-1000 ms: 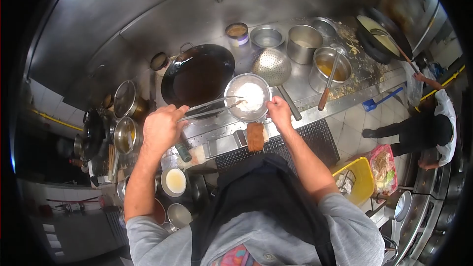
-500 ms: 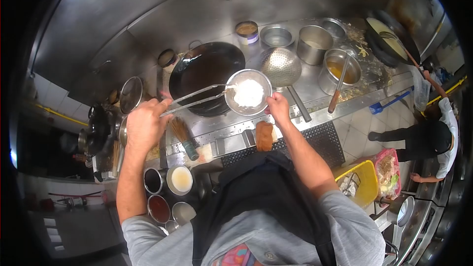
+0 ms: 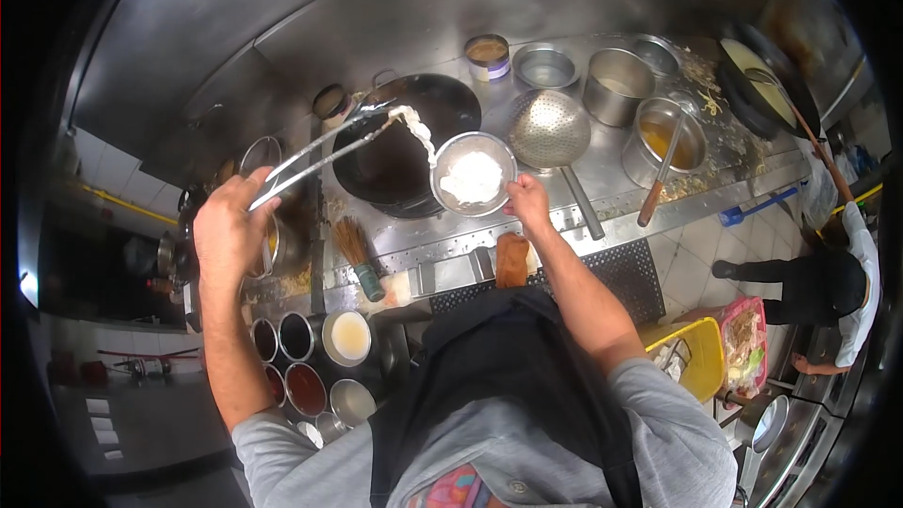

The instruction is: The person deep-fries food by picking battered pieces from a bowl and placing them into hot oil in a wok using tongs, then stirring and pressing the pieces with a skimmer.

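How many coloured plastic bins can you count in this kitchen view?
2: a yellow bin at lower right, and a pink bin just to its right. Others may be hidden behind the wearer's body.

No text, brand, number or sign can be read. Behind the wok (image 3: 463, 108) and to its right, an open tin can (image 3: 486, 56) bears a white-and-purple label (image 3: 492, 70); at this size, any print on it is too small to make out.
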A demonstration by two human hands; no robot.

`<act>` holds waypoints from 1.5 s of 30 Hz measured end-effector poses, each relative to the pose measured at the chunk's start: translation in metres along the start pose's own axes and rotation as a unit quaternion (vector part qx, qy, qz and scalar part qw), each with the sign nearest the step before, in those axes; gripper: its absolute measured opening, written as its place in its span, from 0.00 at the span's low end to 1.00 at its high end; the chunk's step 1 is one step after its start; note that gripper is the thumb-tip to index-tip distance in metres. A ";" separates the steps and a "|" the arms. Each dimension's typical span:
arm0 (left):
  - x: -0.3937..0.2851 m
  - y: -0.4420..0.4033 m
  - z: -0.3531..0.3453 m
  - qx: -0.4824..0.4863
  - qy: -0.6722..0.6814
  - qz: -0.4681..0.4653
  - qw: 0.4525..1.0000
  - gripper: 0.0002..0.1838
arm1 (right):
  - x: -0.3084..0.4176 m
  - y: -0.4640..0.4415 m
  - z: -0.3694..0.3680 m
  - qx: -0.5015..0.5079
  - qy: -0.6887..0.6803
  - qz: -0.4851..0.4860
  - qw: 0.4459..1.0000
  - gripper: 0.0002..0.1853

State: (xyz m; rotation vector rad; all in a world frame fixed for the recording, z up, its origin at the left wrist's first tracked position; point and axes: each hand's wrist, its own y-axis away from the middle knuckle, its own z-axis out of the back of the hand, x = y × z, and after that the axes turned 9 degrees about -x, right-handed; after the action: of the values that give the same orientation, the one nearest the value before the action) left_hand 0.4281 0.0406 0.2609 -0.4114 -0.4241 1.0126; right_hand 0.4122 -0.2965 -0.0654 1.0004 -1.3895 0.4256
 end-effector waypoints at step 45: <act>-0.108 0.013 -0.099 0.117 0.094 -0.150 0.977 0.19 | -0.019 -0.003 0.066 -0.101 0.147 0.152 0.972 0.13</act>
State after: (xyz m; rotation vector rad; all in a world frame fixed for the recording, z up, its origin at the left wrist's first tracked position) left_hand 0.4201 -0.0612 0.1545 -0.2206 -0.1857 0.7117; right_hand 0.3708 -0.3438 -0.0926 0.5344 -1.2866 0.6196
